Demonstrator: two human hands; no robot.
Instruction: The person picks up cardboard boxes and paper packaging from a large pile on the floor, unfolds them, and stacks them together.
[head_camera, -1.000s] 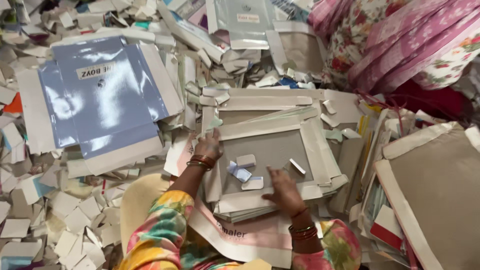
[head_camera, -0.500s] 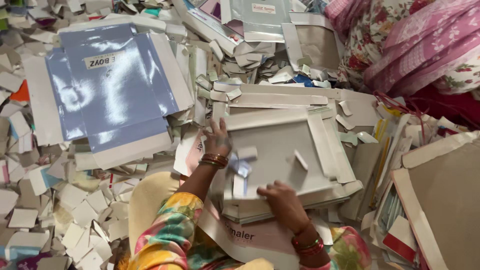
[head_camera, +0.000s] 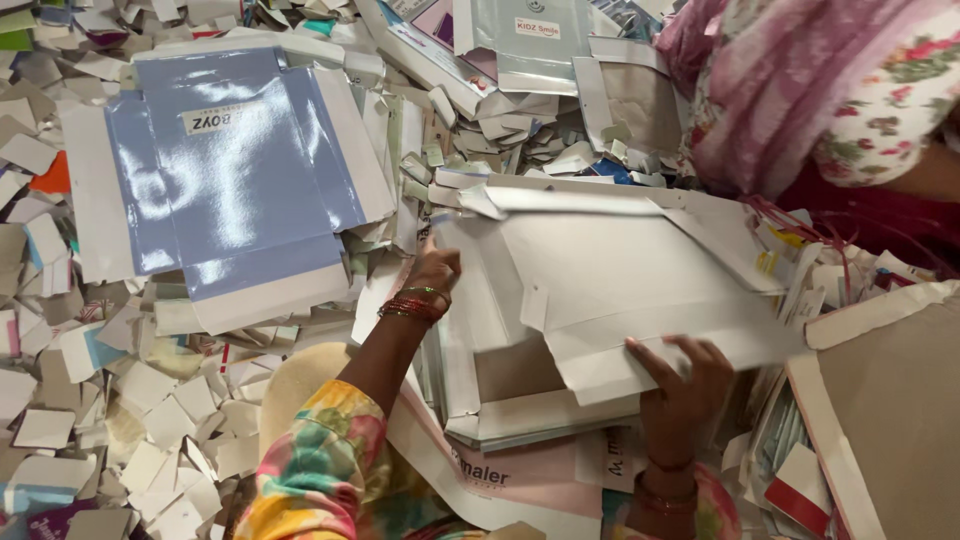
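Nearest to me, my right hand grips the lower edge of a white die-cut carton sheet, fingers spread on top of it and curled around the edge. That sheet is lifted and tilted over a stack of flat carton blanks just ahead of my lap; its long axis runs left to right, slightly up toward the right, and its flaps point toward me and out to the right.

My left hand, with red bangles at the wrist, reaches in at the sheet's left edge. I see its fingers bent against the cardboard there, but I cannot tell whether they pinch it or only press.

Under the stack lies a pinkish printed sheet, and a brown board sits to my right.

Further off on the left lies a glossy blue carton blank, flat, print side up. All around it the floor is buried in cardboard offcuts.

At the far right sits another person in floral pink clothing.
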